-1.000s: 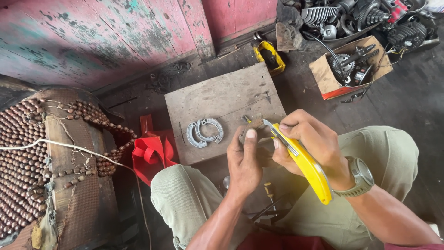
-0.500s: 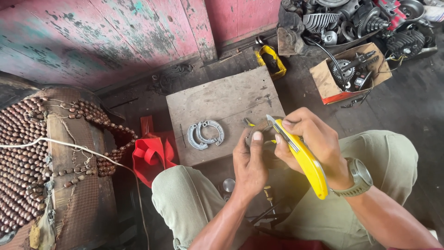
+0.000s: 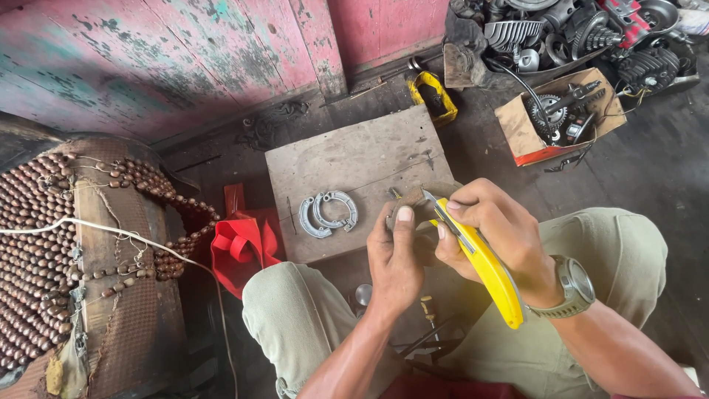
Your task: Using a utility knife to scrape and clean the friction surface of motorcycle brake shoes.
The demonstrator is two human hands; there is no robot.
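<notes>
The right hand (image 3: 502,236) gripped a yellow knife (image 3: 484,266), blade laid on a curved shoe (image 3: 413,210) pinched in the left hand (image 3: 395,255) above the board (image 3: 354,162), trimming seemingly midway, while two bare shoes (image 3: 327,213) lay untouched there.

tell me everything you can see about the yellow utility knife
The yellow utility knife is a long, slim cutter with a plastic-looking yellow body and a dark grey slider strip along its top. A short metal blade sticks out at the front. It lies tilted, blade up-left, tail down-right toward the wristwatch. The right hand grips it, and the blade tip meets the small dark piece held in the left hand.
</notes>
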